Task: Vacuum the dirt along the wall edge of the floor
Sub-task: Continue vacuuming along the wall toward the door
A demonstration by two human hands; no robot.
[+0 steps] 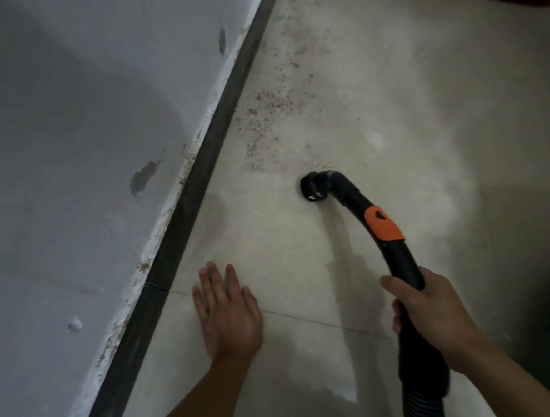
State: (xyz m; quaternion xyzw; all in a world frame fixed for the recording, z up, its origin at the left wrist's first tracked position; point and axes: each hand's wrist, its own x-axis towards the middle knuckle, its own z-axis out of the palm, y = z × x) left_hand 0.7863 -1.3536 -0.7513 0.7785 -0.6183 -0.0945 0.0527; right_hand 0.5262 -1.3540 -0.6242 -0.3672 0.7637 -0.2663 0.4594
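On floor (391,118): left hand (229,312) spread flat; right hand (433,308) grips vacuum hose (397,258) near dirt (267,111).

Floor (390,109): pale tiles, dusty and smudged, running from the skirting out to the right.
Seams: thin grout line (307,320) crossing the near tiles at a slant.
Skirting (200,176): dark strip where the floor meets the wall.
Dirt (267,111): brown crumbs and grit scattered in a band just beside the skirting, thickest in the middle and thinning toward the far end.
Marks: a small white spot (374,138) right of the dirt; a white patch (345,395) on the near tiles.
Nozzle (311,188): black end of the hose (397,258), mouth down at the tile just below the dirt; contact unclear.
Left hand (229,312): palm down, fingers straight, flat on the tile near the skirting.
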